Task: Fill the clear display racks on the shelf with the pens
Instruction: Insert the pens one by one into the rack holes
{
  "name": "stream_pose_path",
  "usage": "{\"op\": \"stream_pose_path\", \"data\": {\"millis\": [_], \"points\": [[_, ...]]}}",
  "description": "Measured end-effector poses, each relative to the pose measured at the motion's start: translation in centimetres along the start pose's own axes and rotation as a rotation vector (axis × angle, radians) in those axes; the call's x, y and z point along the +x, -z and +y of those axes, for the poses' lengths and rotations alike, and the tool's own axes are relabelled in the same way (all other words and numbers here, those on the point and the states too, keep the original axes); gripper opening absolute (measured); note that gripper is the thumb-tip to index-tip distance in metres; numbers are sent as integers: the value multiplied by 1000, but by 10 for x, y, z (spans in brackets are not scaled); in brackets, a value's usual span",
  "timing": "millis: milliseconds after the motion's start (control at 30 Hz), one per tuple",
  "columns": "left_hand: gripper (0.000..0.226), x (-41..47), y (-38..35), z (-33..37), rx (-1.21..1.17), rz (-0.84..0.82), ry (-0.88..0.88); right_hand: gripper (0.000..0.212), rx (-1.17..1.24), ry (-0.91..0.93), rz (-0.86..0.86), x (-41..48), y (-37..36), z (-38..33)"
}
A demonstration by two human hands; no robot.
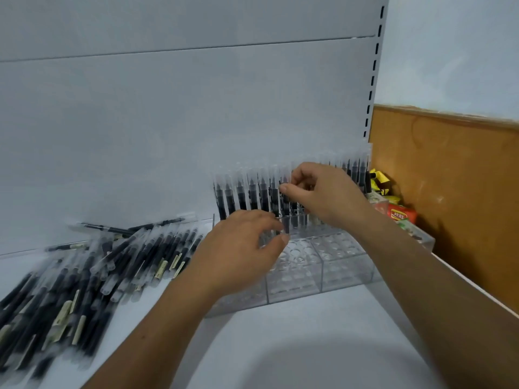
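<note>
We are reaching both hands over the clear display rack, which is sitting on the white shelf against the back panel. Our right hand is curling its fingers toward the thumb at the caps of the standing pens; thumb and forefinger are pinching close together around what looks like a single pen in the back row, though blur is keeping us from telling how firm the grasp is. Our left hand is hovering lower, at about seven o'clock from the right one, with its fingers half bent and its thumb tip nearly meeting them just above the rack's open holes; we cannot tell whether it is holding anything.

The back row of the rack is carrying upright black pens with frosted clear caps, running from its left end to the slotted shelf upright at three o'clock. The front tiers are showing round holes with nothing in them.

A loose pile of pens is lying on the shelf at nine o'clock from the rack, many bearing pale labels. Colourful packets are lying beyond the rack's right end, beside a brown board.
</note>
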State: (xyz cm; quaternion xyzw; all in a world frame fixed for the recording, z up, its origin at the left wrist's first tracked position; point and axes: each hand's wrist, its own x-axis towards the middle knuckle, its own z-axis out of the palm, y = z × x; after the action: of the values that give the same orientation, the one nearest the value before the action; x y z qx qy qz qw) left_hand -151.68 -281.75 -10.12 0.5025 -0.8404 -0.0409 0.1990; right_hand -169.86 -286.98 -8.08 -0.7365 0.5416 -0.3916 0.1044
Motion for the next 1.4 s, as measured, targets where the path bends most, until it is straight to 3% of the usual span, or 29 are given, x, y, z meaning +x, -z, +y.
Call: {"op": "stream_pose_path", "data": {"millis": [367,567,700,800,933,1133,1267,1400], "points": [[38,3,16,-3,5,-32,7,25,-176,-18,-27,-7,13,-6],[26,-21,53,-62,40,188,282,29,-242,39,-22,-12,23,-30],[32,-41,48,-101,118,117,433,19,-246,164,-227,-13,-1,-74],[37,-45,40,-112,156,45,426,17,-332,251,-427,-9,-34,-104],[35,-45,38,-118,289,72,435,19,-477,336,-519,5,-74,-135],[29,-43,32,-119,289,49,452,17,-624,264,-734,20,-113,-147],[48,-39,26,-120,218,42,478,22,-683,223,-825,19,-124,-145],[47,-37,22,-115,244,46,473,28,-639,171,-869,18,-126,-141]]}}
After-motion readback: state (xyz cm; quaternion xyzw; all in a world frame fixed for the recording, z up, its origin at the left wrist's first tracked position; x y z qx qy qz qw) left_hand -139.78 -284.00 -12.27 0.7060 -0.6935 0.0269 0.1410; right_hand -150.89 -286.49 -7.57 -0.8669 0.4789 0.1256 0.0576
